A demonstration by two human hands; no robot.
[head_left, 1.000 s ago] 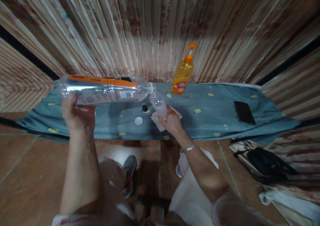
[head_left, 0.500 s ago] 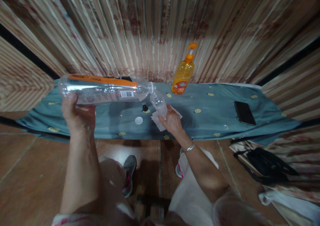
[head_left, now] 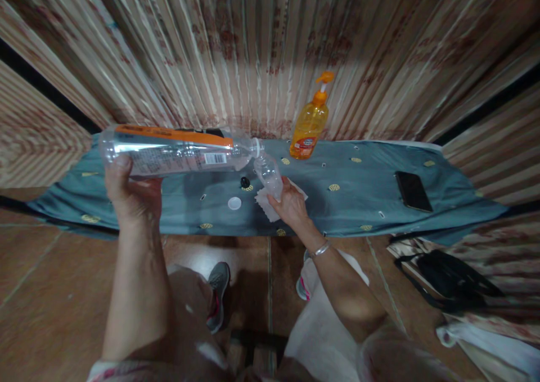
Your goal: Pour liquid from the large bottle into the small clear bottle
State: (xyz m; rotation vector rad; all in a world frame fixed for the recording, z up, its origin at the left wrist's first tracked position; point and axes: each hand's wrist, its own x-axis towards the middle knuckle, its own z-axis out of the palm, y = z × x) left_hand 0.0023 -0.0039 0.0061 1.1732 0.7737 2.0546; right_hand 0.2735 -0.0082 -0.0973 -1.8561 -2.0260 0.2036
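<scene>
Tipping nearly level above the table [head_left: 363, 202], a large clear plastic bottle with an orange-and-white label [head_left: 177, 152] lies in the left hand [head_left: 133, 193], whose grip is wrapped around the bottle's base end. Its open neck meets the mouth of a small clear plastic bottle [head_left: 270, 175], which the right hand [head_left: 291, 206] pinches at its lower part, tilted toward the big one. Under that right grip lies a white paper napkin [head_left: 265, 205], touching the hand. Just left of the right grip sit a white round cap [head_left: 234, 203] and a small black cap [head_left: 244, 181] on the blue-grey patterned cloth [head_left: 358, 174]. Beyond the right grip stands an orange pump dispenser bottle [head_left: 310, 126]; well to its right lies a black phone [head_left: 412, 191].
</scene>
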